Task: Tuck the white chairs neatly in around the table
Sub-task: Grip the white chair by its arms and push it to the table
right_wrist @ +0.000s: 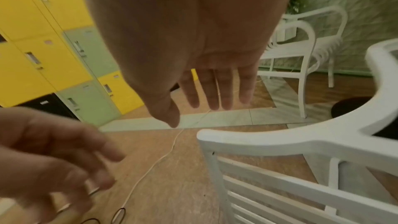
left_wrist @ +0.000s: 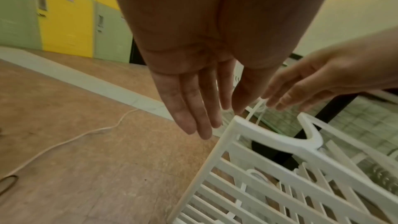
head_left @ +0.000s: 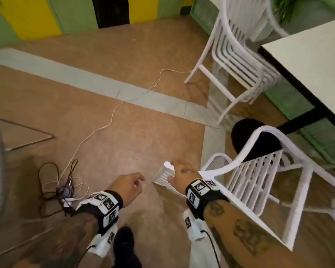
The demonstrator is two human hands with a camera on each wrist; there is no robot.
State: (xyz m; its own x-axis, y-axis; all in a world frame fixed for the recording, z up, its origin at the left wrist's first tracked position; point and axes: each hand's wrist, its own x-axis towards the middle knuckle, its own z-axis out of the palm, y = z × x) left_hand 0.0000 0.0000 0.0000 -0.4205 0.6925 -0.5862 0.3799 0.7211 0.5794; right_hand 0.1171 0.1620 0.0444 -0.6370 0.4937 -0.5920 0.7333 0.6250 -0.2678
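My right hand [head_left: 182,174] hangs over the top corner of the near white slatted plastic armchair [head_left: 259,182], fingers straight and loose, with nothing in it; in the right wrist view the fingers [right_wrist: 215,89] are clear of the curved top rail, so I judge I am about to take hold, not holding. My left hand [head_left: 129,187] is just left of it, also empty, its fingers relaxed and only slightly bent, well placed to catch the other side of the backrest. This chair stands at an angle to the white-topped table with a black edge and black pedestal leg [head_left: 307,60], at the right of the scene, its back towards me and its seat facing the table's round black base [head_left: 246,140], so it looks not yet tucked in. The far white slatted armchair [head_left: 234,53] stands beside the table's far end, close against its edge. I would grip the top rail because both hands can steer from there. A thin pale cable [head_left: 108,122] runs across the tan floor [head_left: 124,64] to a tangle of dark cords [head_left: 60,186] at the near left, clear of the chair legs. The square black-and-white markers on my wristbands [head_left: 198,192] carry patterns, not words; I can read no writing on the yellow and green lockers [right_wrist: 71,67].
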